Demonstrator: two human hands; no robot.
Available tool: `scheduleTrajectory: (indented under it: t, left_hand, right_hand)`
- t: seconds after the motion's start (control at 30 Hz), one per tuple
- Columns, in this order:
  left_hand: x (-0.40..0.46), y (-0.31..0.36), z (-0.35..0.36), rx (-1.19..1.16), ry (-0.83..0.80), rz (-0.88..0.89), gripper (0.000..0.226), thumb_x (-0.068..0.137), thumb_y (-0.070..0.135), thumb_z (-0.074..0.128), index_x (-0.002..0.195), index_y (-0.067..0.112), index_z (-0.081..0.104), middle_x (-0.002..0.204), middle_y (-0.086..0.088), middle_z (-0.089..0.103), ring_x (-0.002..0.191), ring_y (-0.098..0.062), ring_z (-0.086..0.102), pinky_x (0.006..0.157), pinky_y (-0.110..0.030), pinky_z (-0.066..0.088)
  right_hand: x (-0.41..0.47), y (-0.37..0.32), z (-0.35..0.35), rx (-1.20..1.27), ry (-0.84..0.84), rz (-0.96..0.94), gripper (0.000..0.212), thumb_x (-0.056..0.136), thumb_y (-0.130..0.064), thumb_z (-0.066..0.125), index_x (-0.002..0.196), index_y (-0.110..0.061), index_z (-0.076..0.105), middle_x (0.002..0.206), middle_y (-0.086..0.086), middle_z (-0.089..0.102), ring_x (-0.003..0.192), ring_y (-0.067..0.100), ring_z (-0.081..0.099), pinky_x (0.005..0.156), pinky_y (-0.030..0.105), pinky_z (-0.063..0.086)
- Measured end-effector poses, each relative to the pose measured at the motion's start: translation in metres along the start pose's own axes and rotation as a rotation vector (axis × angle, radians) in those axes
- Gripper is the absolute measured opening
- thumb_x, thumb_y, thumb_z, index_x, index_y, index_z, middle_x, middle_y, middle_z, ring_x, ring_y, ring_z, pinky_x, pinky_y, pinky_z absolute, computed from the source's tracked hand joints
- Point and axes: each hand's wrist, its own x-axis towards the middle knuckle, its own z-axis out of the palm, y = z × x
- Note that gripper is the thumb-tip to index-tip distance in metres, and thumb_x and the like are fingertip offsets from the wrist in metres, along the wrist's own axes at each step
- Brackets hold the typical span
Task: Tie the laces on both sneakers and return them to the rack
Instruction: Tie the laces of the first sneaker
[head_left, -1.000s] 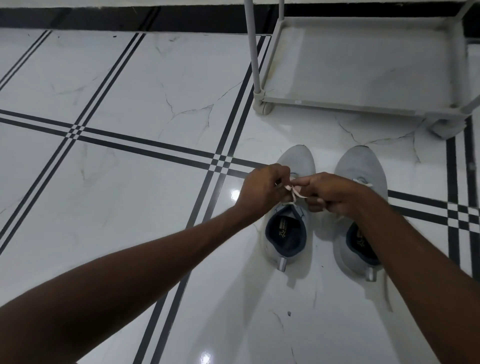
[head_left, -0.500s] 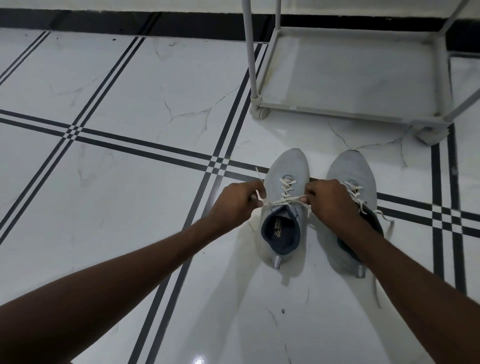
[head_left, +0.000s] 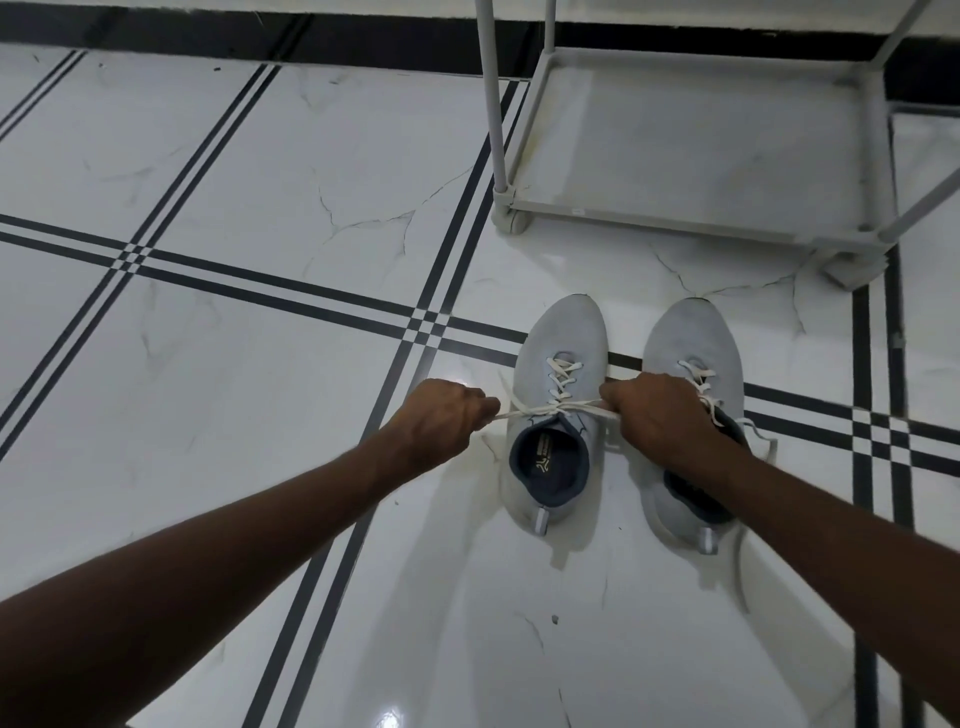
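Note:
Two pale grey sneakers with dark blue linings stand side by side on the tiled floor, toes pointing away from me. Over the left sneaker its white laces are stretched taut sideways. My left hand grips the lace end left of the shoe. My right hand grips the other end between the shoes and covers part of the right sneaker, whose laces lie loose. The grey shoe rack stands just beyond the toes, its bottom shelf bare.
White marble-look floor tiles with black double stripes spread all around. A black skirting band runs along the far wall. The rack's upright poles rise at its left corner. A loose lace end trails on the floor right of the right sneaker.
My hands, close together over the left sneaker a second ago, have pulled apart sideways, drawing its laces taut. The right sneaker's laces have come into view.

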Motion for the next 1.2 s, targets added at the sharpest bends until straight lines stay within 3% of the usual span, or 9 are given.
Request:
scheduleTrajectory:
  t: [0.3,0.4,0.5,0.6,0.67,0.77,0.87,1.03,1.2]
  left_hand:
    - [-0.01,-0.002,0.01,-0.062,0.069,0.038,0.022,0.094,0.006,0.047,0.101,0.017,0.064,0.089,-0.004,0.072,0.07,-0.025,0.066,0.061,-0.033,0.054]
    - [-0.006,-0.002,0.007,-0.111,0.177,-0.008,0.018,0.095,0.01,0.049,0.103,0.017,0.063,0.092,-0.003,0.071,0.079,-0.024,0.065,0.058,-0.03,0.045]
    - [-0.003,0.001,0.008,-0.261,0.306,-0.136,0.038,0.101,0.038,0.043,0.13,0.015,0.052,0.124,-0.005,0.061,0.108,-0.024,0.056,0.084,-0.04,0.05]
    - [0.007,0.015,0.003,-0.268,0.364,-0.141,0.061,0.102,0.048,0.035,0.149,0.01,0.032,0.153,-0.012,0.038,0.141,-0.026,0.035,0.114,-0.042,0.033]
    - [0.016,0.032,0.0,-0.231,0.333,-0.082,0.065,0.102,0.048,0.035,0.153,0.008,0.025,0.159,-0.013,0.03,0.149,-0.027,0.024,0.12,-0.04,0.022]
    - [0.018,0.046,0.007,-0.085,0.236,0.051,0.047,0.102,0.039,0.033,0.135,0.009,0.047,0.125,-0.014,0.062,0.114,-0.031,0.057,0.098,-0.038,0.044]
    - [0.01,0.049,0.015,-0.181,0.23,-0.027,0.029,0.099,0.033,0.047,0.117,0.011,0.05,0.092,-0.008,0.067,0.07,-0.025,0.063,0.059,-0.032,0.045]
    - [0.011,0.071,0.011,-0.39,0.261,-0.292,0.018,0.101,0.03,0.046,0.1,0.012,0.045,0.08,-0.005,0.065,0.06,-0.024,0.058,0.053,-0.032,0.041]
    - [0.013,0.053,0.009,-0.087,0.227,-0.203,0.023,0.102,0.032,0.044,0.103,0.01,0.051,0.084,-0.009,0.067,0.055,-0.023,0.047,0.053,-0.032,0.031]
  right_hand:
    - [0.002,-0.003,-0.005,-0.08,-0.071,0.042,0.015,0.083,-0.016,0.053,0.093,-0.021,0.063,0.092,0.005,0.071,0.087,0.027,0.066,0.063,0.03,0.031]
    - [0.005,-0.005,-0.004,-0.114,-0.043,-0.051,0.006,0.077,-0.013,0.065,0.082,-0.016,0.066,0.077,0.009,0.07,0.073,0.03,0.064,0.062,0.031,0.03]
    - [0.008,-0.006,-0.006,-0.121,0.097,-0.057,0.014,0.062,-0.012,0.069,0.071,-0.01,0.06,0.066,0.013,0.062,0.064,0.032,0.055,0.059,0.035,0.034]
    - [0.011,-0.017,-0.014,0.019,0.228,-0.065,0.033,0.073,-0.023,0.044,0.095,-0.005,0.059,0.086,0.014,0.061,0.079,0.033,0.053,0.068,0.04,0.041]
    - [0.008,-0.028,-0.016,0.132,0.24,-0.107,0.051,0.071,-0.029,0.041,0.111,-0.003,0.059,0.095,0.015,0.063,0.087,0.034,0.056,0.075,0.042,0.046]
    - [0.0,-0.04,-0.008,0.177,0.224,-0.067,0.038,0.078,-0.021,0.054,0.112,-0.004,0.056,0.091,0.017,0.066,0.083,0.036,0.06,0.07,0.039,0.046]
    - [-0.001,-0.035,0.003,0.318,0.105,-0.025,0.03,0.089,-0.019,0.048,0.114,-0.003,0.049,0.084,0.02,0.067,0.075,0.037,0.062,0.062,0.041,0.046]
    - [0.006,-0.026,0.007,0.465,0.119,0.06,0.03,0.085,-0.03,0.031,0.07,-0.01,0.047,0.072,0.018,0.061,0.066,0.034,0.055,0.059,0.036,0.034]
    - [0.012,-0.025,-0.002,0.65,0.097,0.142,0.033,0.092,-0.03,0.034,0.084,-0.006,0.055,0.083,0.015,0.067,0.076,0.035,0.061,0.066,0.039,0.045]
